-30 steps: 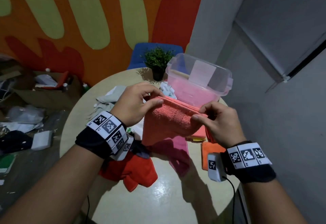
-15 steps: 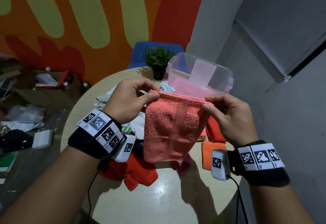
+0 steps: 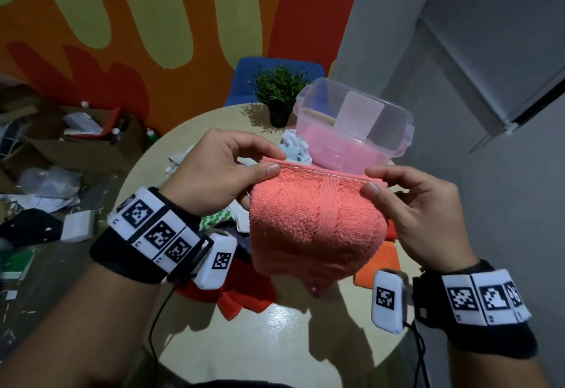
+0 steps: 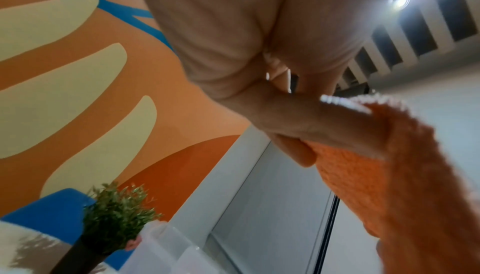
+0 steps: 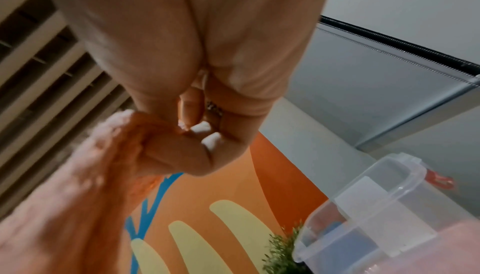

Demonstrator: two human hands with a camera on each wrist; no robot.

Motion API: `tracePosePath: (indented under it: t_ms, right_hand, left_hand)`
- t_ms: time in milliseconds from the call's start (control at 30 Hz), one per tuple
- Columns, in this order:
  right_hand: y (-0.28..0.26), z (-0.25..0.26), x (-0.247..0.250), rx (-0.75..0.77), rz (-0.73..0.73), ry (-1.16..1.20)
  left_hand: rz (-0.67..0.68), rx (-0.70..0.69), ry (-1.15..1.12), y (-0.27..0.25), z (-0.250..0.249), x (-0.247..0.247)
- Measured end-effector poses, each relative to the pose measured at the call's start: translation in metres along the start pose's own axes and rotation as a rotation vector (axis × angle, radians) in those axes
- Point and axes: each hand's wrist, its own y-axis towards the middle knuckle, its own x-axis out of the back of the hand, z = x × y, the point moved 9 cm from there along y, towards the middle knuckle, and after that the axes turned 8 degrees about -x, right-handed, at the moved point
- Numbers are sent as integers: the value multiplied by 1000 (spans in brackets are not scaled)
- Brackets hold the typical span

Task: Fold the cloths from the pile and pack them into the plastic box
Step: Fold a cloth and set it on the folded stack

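Note:
A coral terry cloth (image 3: 315,228) hangs in the air over the round table (image 3: 290,335). My left hand (image 3: 226,170) pinches its top left corner and my right hand (image 3: 409,204) pinches its top right corner. The wrist views show the same cloth (image 4: 405,186) (image 5: 85,175) pinched between thumb and fingers. Behind it stands the clear plastic box (image 3: 354,130), open, with pink cloth inside; the box (image 5: 384,212) also shows at the right wrist view's lower right. The pile of cloths (image 3: 241,289), red, white and green-patterned, lies on the table under my left wrist.
Folded orange cloths (image 3: 379,265) lie on the table by my right hand. A small potted plant (image 3: 279,94) stands behind the box, with a blue chair (image 3: 244,81) beyond it. Cardboard boxes and clutter (image 3: 61,149) cover the floor at left. A grey wall is at right.
Both hands have raised the coral cloth off the pile and spread its top edge between them, so it now hangs lengthwise in the air.

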Motion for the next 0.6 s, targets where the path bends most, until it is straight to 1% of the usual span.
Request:
tracePosePath:
  t_ms: [100, 167, 233, 300, 367, 467, 600]
  right_hand:
    - [16, -31, -15, -95, 63, -96]
    - [31, -67, -30, -166, 116, -157]
    - [43, -105, -43, -182, 123, -265]
    - [46, -144, -56, -223, 144, -367]
    - [36, -187, -69, -293, 214, -471]
    - [3, -234, -80, -356, 328, -532]
    - [-38, -257, -89, -376, 457, -531]
  left_hand:
    - [30, 102, 25, 6, 39, -12]
    - [14, 163, 103, 12, 79, -21]
    - [6, 206, 197, 15, 122, -31]
    - [39, 258, 277, 12, 162, -45]
    - [94, 297, 354, 0, 191, -60]
    - [261, 315, 431, -26, 220, -89]
    - [612, 365, 415, -69, 242, -129]
